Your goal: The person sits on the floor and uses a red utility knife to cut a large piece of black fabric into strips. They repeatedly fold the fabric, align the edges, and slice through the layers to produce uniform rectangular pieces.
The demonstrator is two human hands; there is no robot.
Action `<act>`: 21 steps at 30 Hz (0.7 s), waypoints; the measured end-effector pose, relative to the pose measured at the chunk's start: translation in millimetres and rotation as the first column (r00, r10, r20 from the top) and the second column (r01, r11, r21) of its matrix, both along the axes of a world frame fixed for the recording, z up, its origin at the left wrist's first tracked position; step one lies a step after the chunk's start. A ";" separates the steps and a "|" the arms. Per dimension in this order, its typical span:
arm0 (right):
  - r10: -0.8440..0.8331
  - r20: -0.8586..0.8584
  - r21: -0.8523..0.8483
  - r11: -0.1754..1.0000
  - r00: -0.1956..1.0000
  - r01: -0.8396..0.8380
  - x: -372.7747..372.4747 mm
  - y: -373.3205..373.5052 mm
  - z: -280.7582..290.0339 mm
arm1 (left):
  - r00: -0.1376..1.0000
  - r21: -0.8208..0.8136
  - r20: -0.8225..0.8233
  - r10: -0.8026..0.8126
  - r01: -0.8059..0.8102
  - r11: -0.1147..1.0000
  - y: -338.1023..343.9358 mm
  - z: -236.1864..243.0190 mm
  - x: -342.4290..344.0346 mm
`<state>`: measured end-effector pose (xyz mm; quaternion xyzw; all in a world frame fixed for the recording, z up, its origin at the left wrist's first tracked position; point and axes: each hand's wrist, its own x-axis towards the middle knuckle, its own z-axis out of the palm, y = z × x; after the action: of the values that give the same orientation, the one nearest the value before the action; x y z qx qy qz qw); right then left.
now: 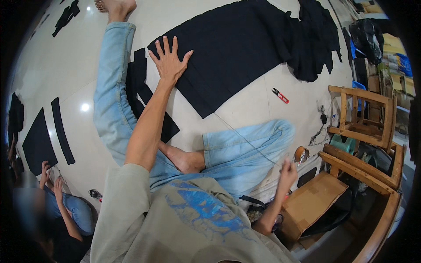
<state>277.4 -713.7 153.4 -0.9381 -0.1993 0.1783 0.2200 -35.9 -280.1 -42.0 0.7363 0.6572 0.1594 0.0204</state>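
My left hand [170, 65] lies flat with fingers spread on the upper left edge of a large black cloth [228, 52] on the floor. From the cloth's near corner a thin dark thread [245, 141] runs taut across my bent leg to my right hand [287, 173]. That hand is raised at the right, its fingers pinched on the thread's end; whether a needle is there is too small to tell. Thread snips with red handles [281, 95] lie on the floor to the right of the cloth.
Black cloth strips [139, 74] lie beside my outstretched leg. At the right stand a wooden stool [362, 92], a cardboard box [313, 201] and a roll of brown tape [301, 154]. A co-worker's hands [57, 186] are near another black cloth piece [38, 147] at the lower left.
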 end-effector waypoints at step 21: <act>0.445 -0.870 0.410 0.411 0.214 0.814 -146.9 196.6 -73.0 | 0.999 0.125 0.041 -0.003 -0.002 0.992 -8.8 13.6 -8.1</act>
<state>130.5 -517.2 80.4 -0.3545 0.0744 0.5341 0.7639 -44.0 -288.9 -28.4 0.7329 0.6453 0.2152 -0.0123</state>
